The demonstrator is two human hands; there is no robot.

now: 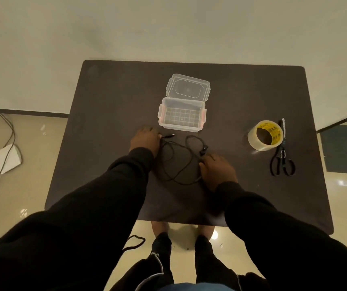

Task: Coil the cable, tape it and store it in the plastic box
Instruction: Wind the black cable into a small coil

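Observation:
A thin black cable [181,162] lies in loose loops on the dark table [105,122], in front of the clear plastic box [162,114]. The box stands open, its lid [187,88] folded back behind it. My left hand [145,139] rests palm down on the cable's left end, where a plug sticks out to the right of my fingers. My right hand [218,171] lies on the cable's right side, beside another plug; the fingers look curled over the cord. A roll of clear tape [265,135] with a yellow core sits to the right.
Black scissors [282,160] lie just right of the tape roll, near the table's right edge. On the floor at the left sit a white device [6,158] and trailing wires. My feet stand below the table's near edge.

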